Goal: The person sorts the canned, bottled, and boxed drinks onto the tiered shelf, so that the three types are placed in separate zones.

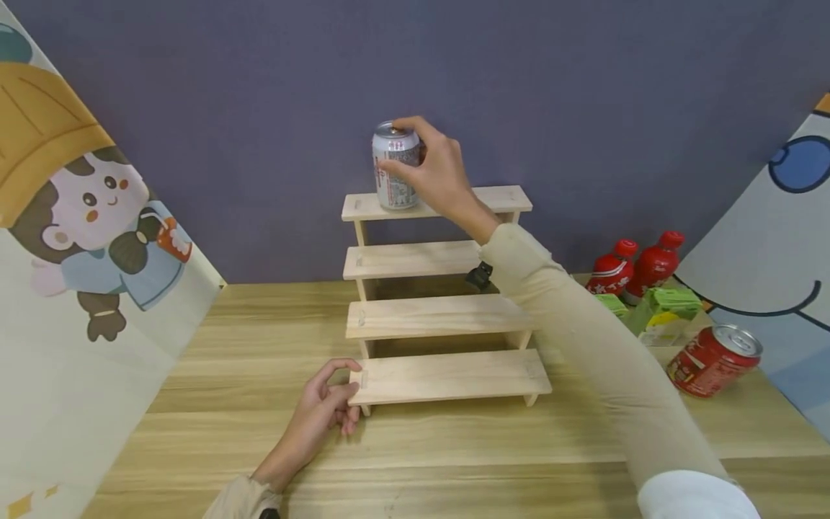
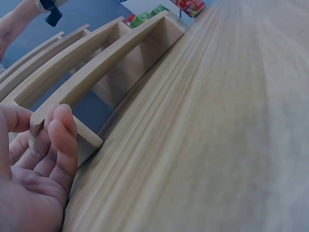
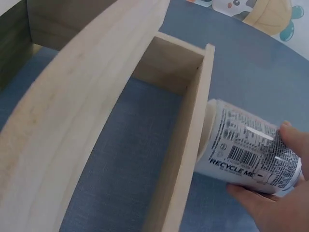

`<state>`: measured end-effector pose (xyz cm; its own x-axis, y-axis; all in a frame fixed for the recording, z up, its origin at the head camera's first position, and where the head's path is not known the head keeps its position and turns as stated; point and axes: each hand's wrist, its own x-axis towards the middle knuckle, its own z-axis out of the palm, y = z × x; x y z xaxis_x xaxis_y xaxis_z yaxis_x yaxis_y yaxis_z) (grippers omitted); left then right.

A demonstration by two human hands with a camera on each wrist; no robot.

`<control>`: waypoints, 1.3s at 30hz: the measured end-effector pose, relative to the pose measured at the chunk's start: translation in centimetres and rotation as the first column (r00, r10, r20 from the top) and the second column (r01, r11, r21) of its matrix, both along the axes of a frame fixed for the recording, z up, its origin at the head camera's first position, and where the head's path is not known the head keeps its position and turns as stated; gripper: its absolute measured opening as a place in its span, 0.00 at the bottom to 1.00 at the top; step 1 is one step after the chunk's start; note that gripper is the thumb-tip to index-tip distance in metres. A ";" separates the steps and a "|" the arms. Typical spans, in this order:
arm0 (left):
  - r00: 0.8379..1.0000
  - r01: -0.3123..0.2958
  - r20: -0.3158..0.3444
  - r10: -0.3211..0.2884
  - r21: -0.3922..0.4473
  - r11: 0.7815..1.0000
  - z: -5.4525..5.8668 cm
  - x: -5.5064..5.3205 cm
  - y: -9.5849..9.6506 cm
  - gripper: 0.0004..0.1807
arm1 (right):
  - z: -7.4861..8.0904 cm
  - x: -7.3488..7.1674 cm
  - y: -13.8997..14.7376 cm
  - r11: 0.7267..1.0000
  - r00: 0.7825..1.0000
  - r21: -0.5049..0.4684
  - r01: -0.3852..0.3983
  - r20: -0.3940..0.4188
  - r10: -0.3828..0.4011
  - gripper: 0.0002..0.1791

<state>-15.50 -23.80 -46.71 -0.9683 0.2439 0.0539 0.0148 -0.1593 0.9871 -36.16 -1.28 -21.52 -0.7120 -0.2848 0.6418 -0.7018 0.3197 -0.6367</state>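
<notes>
A white and silver drink can (image 1: 397,173) stands upright on the top step of a pale wooden stepped rack (image 1: 447,378), left of the step's middle. My right hand (image 1: 441,162) grips it from the right, index finger at the lid and thumb on the near side. In the right wrist view the can (image 3: 248,150) shows a barcode and small print, its base against the top board. My left hand (image 1: 324,404) pinches the left end of the lowest step. The left wrist view shows that hand (image 2: 41,169) with its fingers curled under the board's corner.
To the right, a red can (image 1: 713,360) stands on the wooden table (image 1: 272,339). Behind it are green cartons (image 1: 671,306) and two red bottles (image 1: 655,263). A dark wall (image 1: 272,144) rises behind the rack; cartoon-printed panels (image 1: 58,346) flank both sides.
</notes>
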 end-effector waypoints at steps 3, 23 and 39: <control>1.000 -0.003 0.021 0.003 -0.012 1.000 -0.1 0.3 0.0 0.20 | -0.3 -0.2 0.1 1.000 1.000 -0.003 0.009 0.028 -0.009 0.32; 1.000 0.017 -0.013 -0.018 -0.011 1.000 0.3 0.0 -0.4 0.20 | -2.3 -0.9 -1.0 0.995 0.996 -0.049 0.083 -0.029 -0.084 0.44; 0.999 -0.011 0.047 0.013 -0.025 1.000 0.3 0.2 -0.3 0.20 | -3.0 0.6 -0.7 0.979 0.977 0.125 0.161 0.120 -0.176 0.43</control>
